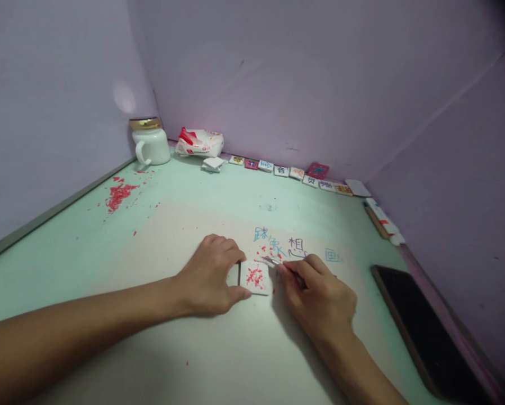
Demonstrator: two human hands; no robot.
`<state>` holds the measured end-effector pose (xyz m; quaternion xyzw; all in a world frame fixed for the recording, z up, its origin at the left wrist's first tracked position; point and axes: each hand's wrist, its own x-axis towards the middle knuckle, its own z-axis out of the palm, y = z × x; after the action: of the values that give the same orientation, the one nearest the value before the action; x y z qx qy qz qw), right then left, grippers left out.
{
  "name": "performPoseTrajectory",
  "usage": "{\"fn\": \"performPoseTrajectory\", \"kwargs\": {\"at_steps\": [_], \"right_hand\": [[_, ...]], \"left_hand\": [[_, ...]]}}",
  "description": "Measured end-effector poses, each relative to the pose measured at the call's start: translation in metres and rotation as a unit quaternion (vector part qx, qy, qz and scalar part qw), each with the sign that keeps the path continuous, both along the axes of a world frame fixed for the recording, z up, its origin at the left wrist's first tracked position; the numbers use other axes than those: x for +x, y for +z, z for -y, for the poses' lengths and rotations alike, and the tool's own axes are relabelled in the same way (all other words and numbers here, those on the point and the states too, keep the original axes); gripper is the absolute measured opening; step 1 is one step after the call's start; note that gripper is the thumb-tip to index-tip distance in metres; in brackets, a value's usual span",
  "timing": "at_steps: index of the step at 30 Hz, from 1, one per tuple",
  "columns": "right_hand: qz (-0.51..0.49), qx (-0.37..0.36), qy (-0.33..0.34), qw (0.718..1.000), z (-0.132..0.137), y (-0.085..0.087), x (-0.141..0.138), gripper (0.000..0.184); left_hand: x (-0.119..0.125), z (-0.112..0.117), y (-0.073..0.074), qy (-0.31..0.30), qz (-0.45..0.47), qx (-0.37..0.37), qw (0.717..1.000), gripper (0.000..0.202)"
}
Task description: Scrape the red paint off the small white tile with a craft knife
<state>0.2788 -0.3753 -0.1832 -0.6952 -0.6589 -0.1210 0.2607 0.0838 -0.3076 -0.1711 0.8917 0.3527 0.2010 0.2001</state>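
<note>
While the left hand (214, 275) braces the small white tile (260, 287), the right hand (320, 289) has a thin metal tool (273, 261) in a closed, pen-like grip. Left grip is partly open, C-shaped: thumb at the tile's near edge, index finger at its far left corner, palm side down by the table. Tile lies flat on the pale table (193, 337), between the hands, red marks on its top face. Tool tip is at the tile's far edge; can't tell if it touches. Red crumbs (264, 248) sit just beyond, among handwritten characters (297, 246).

Handling, my read: tile is light, fairly firm but easily nicked, corners likely chip or dent. Loose crumbs could make it skate on the smooth top. Best hold is low on two opposite side edges, fingers off the marked face and clear of the tip. Tool looks slim and stiff; hold it close to the tip for control.
</note>
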Motion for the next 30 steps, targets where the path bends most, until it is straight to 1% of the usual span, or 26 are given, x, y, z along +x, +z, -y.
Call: {"fn": "performPoseTrajectory", "kwargs": {"at_steps": [3,5,10,15,20,23,25,27,30], "right_hand": [[-0.022,-0.002,0.056,0.998,0.006,0.003,-0.006,0.028],[-0.007,-0.016,0.072,0.997,0.009,0.005,-0.011,0.030],[0.021,-0.041,0.045,0.998,0.008,0.008,-0.015,0.030],[0.035,-0.029,0.031,0.998,0.004,0.004,-0.015,0.031],[0.068,-0.019,-0.014,0.997,-0.004,-0.003,-0.007,0.030],[0.014,0.001,-0.025,1.000,-0.004,-0.003,0.000,0.029],[-0.028,0.001,-0.017,0.999,-0.001,-0.001,0.001,0.031],[-0.050,-0.017,0.010,0.999,0.005,0.001,-0.001,0.033],[-0.045,-0.042,0.053,0.997,0.012,0.005,-0.005,0.035]], "left_hand": [[0.000,0.001,-0.001,0.002,-0.004,0.002,1.000,0.038],[0.000,0.001,-0.001,0.004,-0.006,0.002,1.000,0.039],[0.001,0.001,0.000,0.002,-0.007,-0.003,1.000,0.039],[0.001,0.000,0.001,-0.005,-0.014,-0.001,1.000,0.039],[0.001,0.002,0.002,0.002,-0.016,-0.001,1.000,0.040],[0.000,0.002,0.001,0.011,-0.018,-0.005,1.000,0.041],[0.001,0.002,0.000,0.016,-0.018,-0.008,1.000,0.041],[0.001,0.001,-0.001,0.020,-0.017,-0.009,1.000,0.042],[0.002,0.000,-0.002,0.022,-0.016,-0.007,1.000,0.043]]}}
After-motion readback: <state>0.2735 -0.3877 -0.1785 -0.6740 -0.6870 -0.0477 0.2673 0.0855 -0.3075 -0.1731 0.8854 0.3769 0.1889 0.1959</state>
